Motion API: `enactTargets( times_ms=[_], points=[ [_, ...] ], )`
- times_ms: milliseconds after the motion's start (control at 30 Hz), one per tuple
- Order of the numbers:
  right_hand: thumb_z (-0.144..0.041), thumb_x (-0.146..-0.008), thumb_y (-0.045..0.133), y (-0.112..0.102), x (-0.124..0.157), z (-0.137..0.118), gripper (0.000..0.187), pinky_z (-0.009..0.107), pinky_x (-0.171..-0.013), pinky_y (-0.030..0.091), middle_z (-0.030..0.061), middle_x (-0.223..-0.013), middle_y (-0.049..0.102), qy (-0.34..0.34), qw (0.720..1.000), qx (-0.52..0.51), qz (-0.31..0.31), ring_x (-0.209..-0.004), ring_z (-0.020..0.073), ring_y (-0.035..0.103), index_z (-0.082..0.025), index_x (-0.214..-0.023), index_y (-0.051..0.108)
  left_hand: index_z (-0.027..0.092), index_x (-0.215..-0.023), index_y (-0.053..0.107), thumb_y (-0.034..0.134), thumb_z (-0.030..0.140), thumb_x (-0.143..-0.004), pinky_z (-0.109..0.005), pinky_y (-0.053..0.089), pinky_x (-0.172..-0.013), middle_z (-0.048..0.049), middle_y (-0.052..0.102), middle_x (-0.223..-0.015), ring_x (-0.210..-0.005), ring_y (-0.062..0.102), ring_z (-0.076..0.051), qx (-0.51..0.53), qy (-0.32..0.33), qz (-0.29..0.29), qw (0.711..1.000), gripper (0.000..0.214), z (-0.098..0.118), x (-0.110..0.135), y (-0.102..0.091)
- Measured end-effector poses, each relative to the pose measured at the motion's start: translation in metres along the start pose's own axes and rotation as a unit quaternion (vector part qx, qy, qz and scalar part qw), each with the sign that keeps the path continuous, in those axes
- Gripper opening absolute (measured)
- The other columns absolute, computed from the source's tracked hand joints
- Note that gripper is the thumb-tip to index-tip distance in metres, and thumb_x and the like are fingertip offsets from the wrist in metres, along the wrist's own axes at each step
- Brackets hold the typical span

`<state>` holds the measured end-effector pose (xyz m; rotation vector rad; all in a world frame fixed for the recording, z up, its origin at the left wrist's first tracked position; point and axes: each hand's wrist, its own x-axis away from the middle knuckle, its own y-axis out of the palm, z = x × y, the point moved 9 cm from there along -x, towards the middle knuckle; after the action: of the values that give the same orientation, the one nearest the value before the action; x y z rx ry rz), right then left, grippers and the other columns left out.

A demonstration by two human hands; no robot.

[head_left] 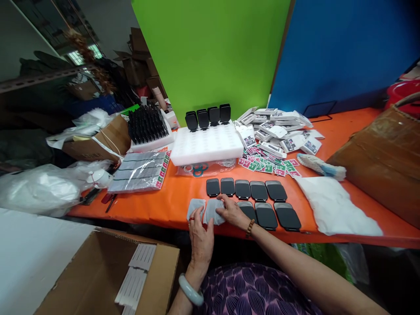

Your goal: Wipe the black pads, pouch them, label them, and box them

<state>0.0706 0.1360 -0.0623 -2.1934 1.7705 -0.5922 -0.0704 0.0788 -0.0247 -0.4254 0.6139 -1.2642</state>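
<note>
My left hand [201, 234] rests its fingertips on a small pale grey flat piece [193, 204] near the table's front edge. The fingers are stretched out and somewhat apart, with a ring on one. A second grey piece [211, 211] lies close beside it on the right. My right hand [233, 213] touches that piece's right side, thumb and forefinger apart over it. Several black, rounded-square flat pieces [258, 191] lie in two rows behind and to the right. My right wrist partly covers one of the front row.
A white foam block [206, 146] holds upright black pieces. Right of it are small white boxes [285, 124] and pink and green cards [267, 165]. A bagged grey stack [139, 173] lies left. A white pouch [337, 208] sits right. An open carton [164, 280] stands below.
</note>
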Motion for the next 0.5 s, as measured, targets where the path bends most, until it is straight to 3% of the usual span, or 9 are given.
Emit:
enactTargets(
  times_ms=[133,200,300,400,500],
  points=[
    [-0.009,-0.080,0.049,0.006,-0.004,-0.010,0.031,0.030,-0.073,0.044,0.0102,-0.088,0.065,-0.028,0.997,0.068,-0.013,-0.083,0.0207,0.061,-0.011,-0.110,0.053,0.019,-0.115,0.061,0.050,0.015,-0.085,-0.047,0.045,-0.099,-0.0119,0.063,-0.117,-0.113,0.056,-0.025,-0.060,0.095,-0.073,0.991,0.032,0.013,0.006,0.017],
    [-0.009,-0.081,0.050,0.009,-0.005,-0.010,0.028,0.034,-0.077,0.045,0.0135,-0.087,0.067,-0.036,0.994,0.103,-0.019,-0.085,0.0245,0.062,-0.008,-0.109,0.055,0.021,-0.111,0.064,0.048,0.011,-0.085,-0.045,0.048,-0.096,-0.0106,0.065,-0.115,-0.110,0.058,-0.025,-0.091,0.115,-0.112,0.983,0.032,0.015,0.006,0.028],
    [-0.014,-0.084,0.054,0.006,-0.001,-0.009,0.034,0.040,-0.084,0.044,0.0197,-0.096,0.067,-0.034,0.988,0.149,-0.011,-0.095,0.0300,0.062,-0.005,-0.117,0.053,0.020,-0.109,0.066,0.046,0.009,-0.084,-0.044,0.049,-0.095,-0.0111,0.065,-0.114,-0.109,0.058,-0.025,-0.131,0.132,-0.127,0.974,0.034,0.014,0.005,0.036],
    [-0.024,-0.090,0.053,-0.021,0.015,-0.019,0.039,0.039,-0.089,0.045,0.0193,-0.112,0.065,-0.075,0.981,0.171,0.058,-0.105,0.0284,0.060,-0.010,-0.126,0.050,0.018,-0.106,0.068,0.048,0.012,-0.083,-0.045,0.051,-0.092,-0.0128,0.066,-0.114,-0.108,0.059,-0.027,-0.146,0.149,-0.129,0.969,0.031,0.011,0.004,0.037],
    [-0.026,-0.093,0.048,-0.069,0.044,-0.034,0.026,0.032,-0.083,0.048,0.0111,-0.104,0.068,-0.139,0.972,0.136,0.136,-0.092,0.0211,0.064,-0.017,-0.116,0.056,0.019,-0.104,0.069,0.050,0.019,-0.083,-0.046,0.051,-0.090,-0.0121,0.068,-0.113,-0.106,0.061,-0.028,-0.148,0.169,-0.120,0.967,0.028,0.007,0.001,0.037]
  ],
)
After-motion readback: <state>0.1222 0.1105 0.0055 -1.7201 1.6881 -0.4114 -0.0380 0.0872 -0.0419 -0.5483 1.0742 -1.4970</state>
